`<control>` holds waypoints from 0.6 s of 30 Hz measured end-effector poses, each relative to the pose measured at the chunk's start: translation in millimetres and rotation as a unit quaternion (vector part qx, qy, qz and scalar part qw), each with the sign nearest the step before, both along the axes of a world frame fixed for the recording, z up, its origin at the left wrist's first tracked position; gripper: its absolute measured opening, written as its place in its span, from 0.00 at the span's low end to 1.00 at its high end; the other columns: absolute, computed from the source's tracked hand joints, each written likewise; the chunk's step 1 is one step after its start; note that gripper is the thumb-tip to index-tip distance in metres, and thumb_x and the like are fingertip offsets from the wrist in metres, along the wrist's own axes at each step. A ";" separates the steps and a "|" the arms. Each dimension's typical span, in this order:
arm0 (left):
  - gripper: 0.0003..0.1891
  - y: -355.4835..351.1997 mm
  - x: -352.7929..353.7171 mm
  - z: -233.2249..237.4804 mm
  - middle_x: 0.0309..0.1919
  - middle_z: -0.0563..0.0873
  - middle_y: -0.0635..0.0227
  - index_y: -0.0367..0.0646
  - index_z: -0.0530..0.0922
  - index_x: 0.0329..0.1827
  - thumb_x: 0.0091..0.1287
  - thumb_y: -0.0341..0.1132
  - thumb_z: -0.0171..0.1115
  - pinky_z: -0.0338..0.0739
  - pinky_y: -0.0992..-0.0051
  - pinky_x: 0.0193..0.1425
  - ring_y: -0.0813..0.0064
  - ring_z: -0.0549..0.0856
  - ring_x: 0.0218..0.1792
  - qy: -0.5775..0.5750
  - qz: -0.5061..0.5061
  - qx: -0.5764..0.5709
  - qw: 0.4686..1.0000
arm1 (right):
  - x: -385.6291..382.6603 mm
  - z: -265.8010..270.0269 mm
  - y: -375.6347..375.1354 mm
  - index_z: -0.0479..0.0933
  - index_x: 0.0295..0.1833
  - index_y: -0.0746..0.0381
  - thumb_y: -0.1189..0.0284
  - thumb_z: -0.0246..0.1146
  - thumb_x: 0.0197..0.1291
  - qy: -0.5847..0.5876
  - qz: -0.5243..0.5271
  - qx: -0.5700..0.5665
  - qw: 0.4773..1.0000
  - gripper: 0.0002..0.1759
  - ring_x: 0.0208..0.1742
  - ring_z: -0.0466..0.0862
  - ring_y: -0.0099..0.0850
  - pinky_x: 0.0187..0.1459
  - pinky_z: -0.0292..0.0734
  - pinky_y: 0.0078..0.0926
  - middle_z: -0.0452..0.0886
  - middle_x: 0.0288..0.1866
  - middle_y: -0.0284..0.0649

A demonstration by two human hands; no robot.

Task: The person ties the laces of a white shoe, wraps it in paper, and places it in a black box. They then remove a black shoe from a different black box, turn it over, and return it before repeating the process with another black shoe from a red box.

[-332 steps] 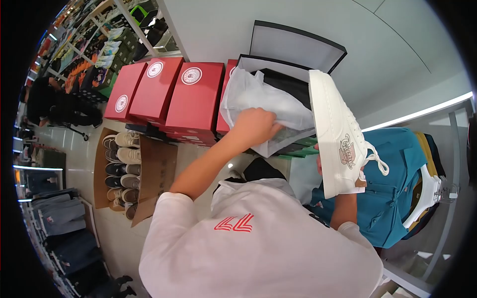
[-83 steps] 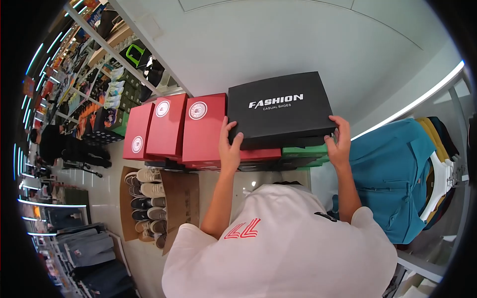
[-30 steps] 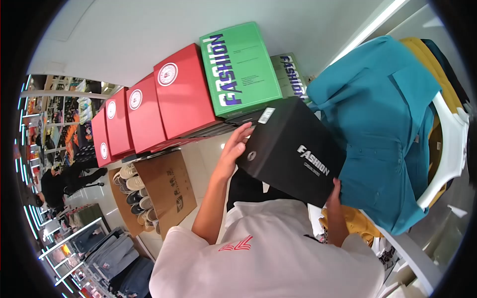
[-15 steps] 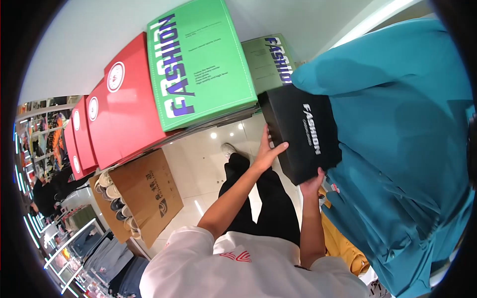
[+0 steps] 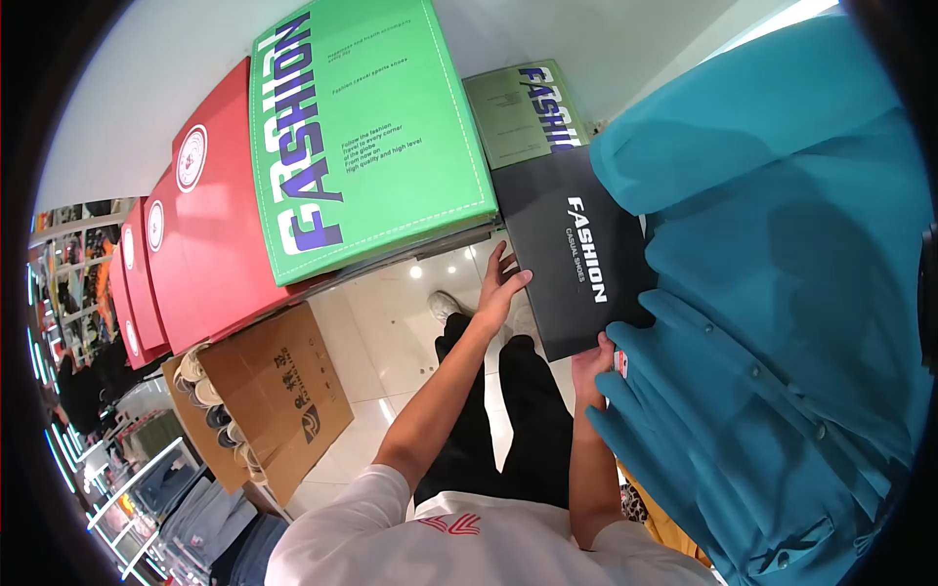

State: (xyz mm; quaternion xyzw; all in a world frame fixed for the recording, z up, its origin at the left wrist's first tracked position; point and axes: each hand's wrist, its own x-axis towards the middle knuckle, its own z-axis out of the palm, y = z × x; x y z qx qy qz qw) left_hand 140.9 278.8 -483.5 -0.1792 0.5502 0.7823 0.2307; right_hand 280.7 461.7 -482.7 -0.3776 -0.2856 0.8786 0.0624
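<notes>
A black shoe box (image 5: pixel 572 259) with white lettering lies between my two hands, lid up, its right part under the teal garment. My left hand (image 5: pixel 502 293) grips its left edge, thumb on top. At the box's near corner, my right hand (image 5: pixel 590 363) holds the edge beside the teal garment (image 5: pixel 772 264). A large green box (image 5: pixel 366 137) stands left of the black one, and a smaller green box (image 5: pixel 518 112) shows behind it.
Red boxes (image 5: pixel 220 225) line the left side. Below them stands an open cardboard carton (image 5: pixel 283 391) with shoes at its side. A clothes rack (image 5: pixel 137 508) is at the lower left. Yellow clothing (image 5: pixel 674 532) hangs at the lower right, above a tiled floor (image 5: pixel 357 337).
The black box has moved slightly left with both hands and now shows more of its lid, lying flatter beside the large green box. The view has shifted a little.
</notes>
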 end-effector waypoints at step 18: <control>0.19 -54.8 -3.6 139.0 0.54 0.81 0.62 0.41 0.72 0.63 0.76 0.43 0.55 0.77 0.64 0.57 0.68 0.82 0.52 0.068 0.352 -0.136 0.924 | -222.2 49.5 -53.1 0.56 0.83 0.54 0.39 0.64 0.65 -0.123 0.195 0.216 0.949 0.50 0.72 0.72 0.49 0.67 0.72 0.48 0.64 0.78 0.52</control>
